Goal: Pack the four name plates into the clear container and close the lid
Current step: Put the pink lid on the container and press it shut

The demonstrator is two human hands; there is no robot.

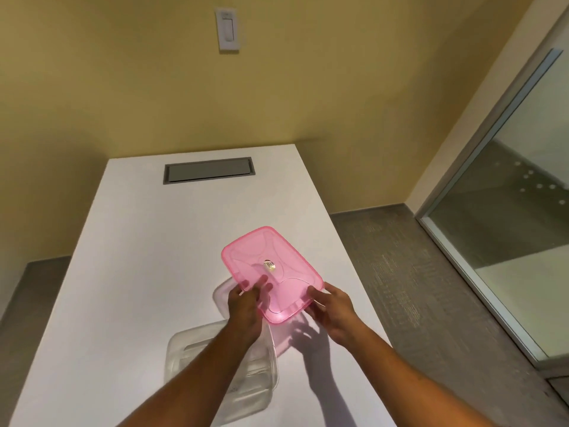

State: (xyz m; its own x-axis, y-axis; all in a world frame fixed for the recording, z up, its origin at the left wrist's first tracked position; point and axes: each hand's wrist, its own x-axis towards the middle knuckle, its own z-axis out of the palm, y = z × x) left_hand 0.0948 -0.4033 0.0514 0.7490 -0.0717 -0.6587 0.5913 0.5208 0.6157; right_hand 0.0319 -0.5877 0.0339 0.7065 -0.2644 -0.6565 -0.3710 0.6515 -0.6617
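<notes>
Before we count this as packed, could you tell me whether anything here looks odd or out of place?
Yes: no name plates are visible anywhere. The clear container on the table looks empty, while both hands, left hand and right hand, hold the pink lid above it.

Counter: long white rectangular counter (129,257), running from near to far.
Far end: grey rectangular metal hatch (208,170) set flush.
Near centre: clear rectangular plastic container (197,359) resting on it.

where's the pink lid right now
In the head view the pink lid is held above the white table by both hands, over the clear container.
</notes>
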